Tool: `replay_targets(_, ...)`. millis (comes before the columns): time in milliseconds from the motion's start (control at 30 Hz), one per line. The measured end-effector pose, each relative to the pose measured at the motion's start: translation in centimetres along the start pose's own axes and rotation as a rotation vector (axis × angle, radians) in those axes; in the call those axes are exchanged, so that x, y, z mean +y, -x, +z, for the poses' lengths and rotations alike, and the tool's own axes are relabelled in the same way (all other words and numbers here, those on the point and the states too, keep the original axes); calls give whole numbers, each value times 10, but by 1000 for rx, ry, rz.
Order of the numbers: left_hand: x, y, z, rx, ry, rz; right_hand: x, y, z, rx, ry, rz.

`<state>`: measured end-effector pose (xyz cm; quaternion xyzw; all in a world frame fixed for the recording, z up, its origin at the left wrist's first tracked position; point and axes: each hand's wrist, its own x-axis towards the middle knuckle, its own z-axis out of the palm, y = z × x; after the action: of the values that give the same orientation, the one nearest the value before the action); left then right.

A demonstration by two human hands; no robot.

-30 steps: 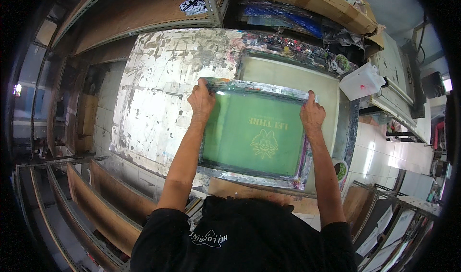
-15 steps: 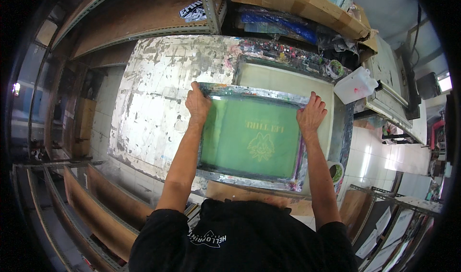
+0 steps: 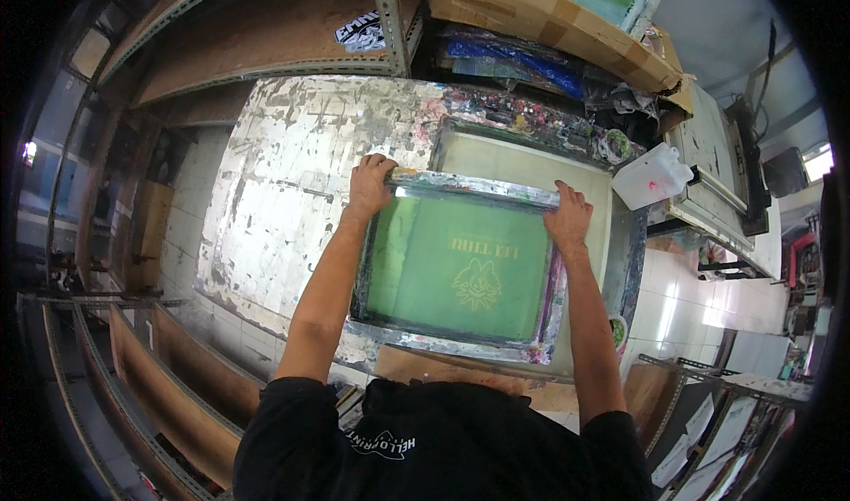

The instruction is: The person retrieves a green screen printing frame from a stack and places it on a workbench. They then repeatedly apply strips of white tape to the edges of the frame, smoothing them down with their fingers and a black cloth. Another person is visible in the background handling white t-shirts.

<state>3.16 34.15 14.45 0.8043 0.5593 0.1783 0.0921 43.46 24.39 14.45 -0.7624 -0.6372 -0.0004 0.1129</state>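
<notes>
My left hand is closed on the far left corner of a screen printing frame, its fingers curled over the edge. My right hand grips the far right corner. Green mesh fills this paint-stained metal frame, with pale lettering and an animal-like figure on its right half. Beneath and beyond it lies a larger frame with pale mesh, partly covered. Both rest over a worn white worktable with peeling paint. Whether the green frame touches the larger one is not plain.
A white plastic jug stands at the larger frame's right. Tape rolls lie near the table's right side. A cardboard box sits beyond the back edge. Wooden shelving is at far left, with upright boards at near left.
The green frame's far edge has come down and slightly toward me, and its tilt has changed. My left fingers now curl further over the edge. Both hands keep their hold.
</notes>
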Motion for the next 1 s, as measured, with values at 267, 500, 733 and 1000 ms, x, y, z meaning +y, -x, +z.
replay_targets(267, -13, -3, 7, 124, 286, -11, 29, 10, 13, 147, -740, 261)
replay_targets(500, -42, 3, 20, 139, 797, -160, 33, 3, 2, -66, -1279, 358)
replay_targets(733, -38, 0, 20, 79, 960, -231, 68, -13, -11, -311, -1271, 472)
replay_targets(1000, -49, 6, 26, 137, 1063, -192, 66, -7, 7, -233, -1297, 456)
